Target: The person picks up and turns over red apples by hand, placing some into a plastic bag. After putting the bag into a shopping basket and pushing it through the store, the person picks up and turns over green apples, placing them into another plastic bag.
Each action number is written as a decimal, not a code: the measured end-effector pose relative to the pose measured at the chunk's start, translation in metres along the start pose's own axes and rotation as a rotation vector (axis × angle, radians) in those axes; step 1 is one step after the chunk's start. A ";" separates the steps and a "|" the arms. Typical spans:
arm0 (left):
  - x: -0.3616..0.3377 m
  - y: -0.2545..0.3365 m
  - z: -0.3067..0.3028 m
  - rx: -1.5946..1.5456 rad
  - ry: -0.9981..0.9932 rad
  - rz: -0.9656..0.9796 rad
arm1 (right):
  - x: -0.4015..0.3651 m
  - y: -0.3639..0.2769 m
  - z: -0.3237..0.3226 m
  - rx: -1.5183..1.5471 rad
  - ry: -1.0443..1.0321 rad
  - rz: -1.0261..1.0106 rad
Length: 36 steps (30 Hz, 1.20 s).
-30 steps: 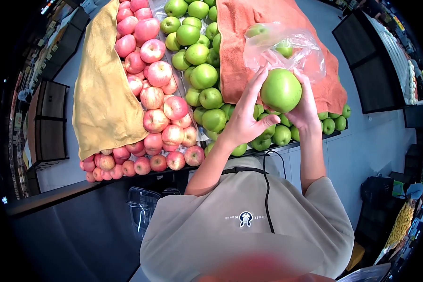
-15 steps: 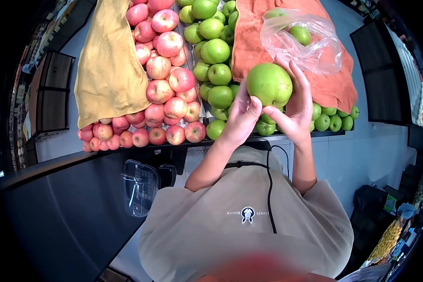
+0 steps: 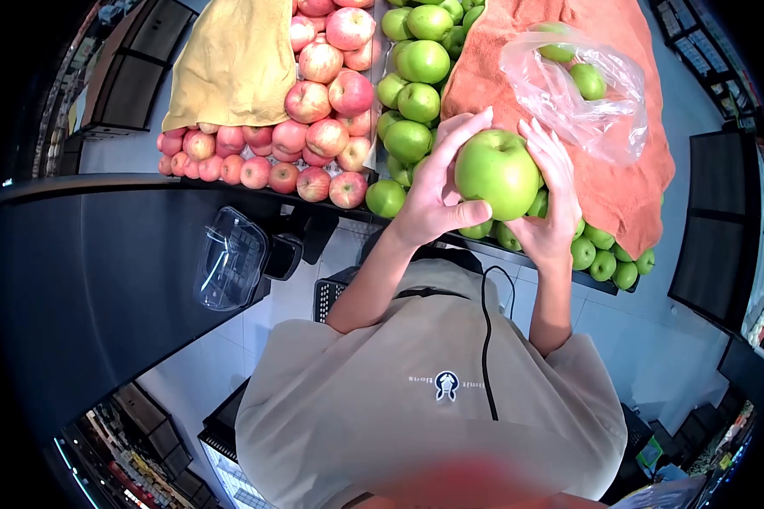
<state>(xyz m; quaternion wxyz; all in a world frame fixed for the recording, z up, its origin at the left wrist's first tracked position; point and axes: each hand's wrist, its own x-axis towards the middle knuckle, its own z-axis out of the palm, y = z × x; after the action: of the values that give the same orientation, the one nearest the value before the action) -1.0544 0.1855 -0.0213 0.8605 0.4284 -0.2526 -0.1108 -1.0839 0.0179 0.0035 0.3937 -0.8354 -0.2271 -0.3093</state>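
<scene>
Small logo print on shirt (image 3: 444, 386), lettering unreadable

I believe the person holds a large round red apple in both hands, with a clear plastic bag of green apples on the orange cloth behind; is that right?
Not quite: in the head view the large round apple between the left hand and right hand is green, not red. The clear plastic bag does lie on the orange cloth.
</scene>
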 end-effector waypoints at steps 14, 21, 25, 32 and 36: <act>-0.003 -0.039 0.020 -0.785 -0.171 -0.392 | -0.020 -0.008 -0.024 0.008 0.046 0.160; 0.014 -0.012 0.011 -0.032 0.068 -0.337 | -0.017 -0.014 -0.002 0.088 0.137 0.390; 0.014 0.006 0.003 0.228 -0.179 -0.150 | -0.011 -0.016 0.016 0.261 0.264 0.555; 0.015 0.003 -0.032 -0.154 -0.031 -0.426 | 0.002 -0.021 0.022 0.159 0.013 0.470; 0.017 0.010 -0.044 -0.031 -0.037 -0.486 | 0.010 -0.019 0.035 0.198 -0.028 0.456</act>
<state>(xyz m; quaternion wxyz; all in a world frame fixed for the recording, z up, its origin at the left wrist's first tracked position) -1.0170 0.2149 -0.0296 0.8103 0.4612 -0.1558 -0.3263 -1.0769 0.0584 0.0035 0.5301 -0.8265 -0.0675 -0.1769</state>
